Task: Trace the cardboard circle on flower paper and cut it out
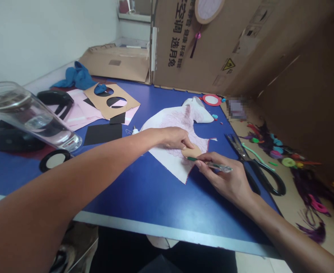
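Observation:
A tan oval card (192, 151) lies on a white sheet with faint purple patterning (174, 119), which has ragged cut edges and a curled far end. My left hand (176, 138) is closed, its fingertips holding the oval down against the sheet. In my right hand (226, 176) is a clear pen with a green tip section (219, 166), its point at the near edge of the oval. Large black-handled scissors (245, 155) lie open just right of my right hand. A white glue bottle tip (135, 130) shows partly behind my left forearm.
A glass of water (39, 117) stands at the left, near a tan card with oval holes (118, 100), black card (103, 134) and a black ring (55, 160). Cardboard (195, 53) walls the back. Tassels and beads (286, 155) lie along the right.

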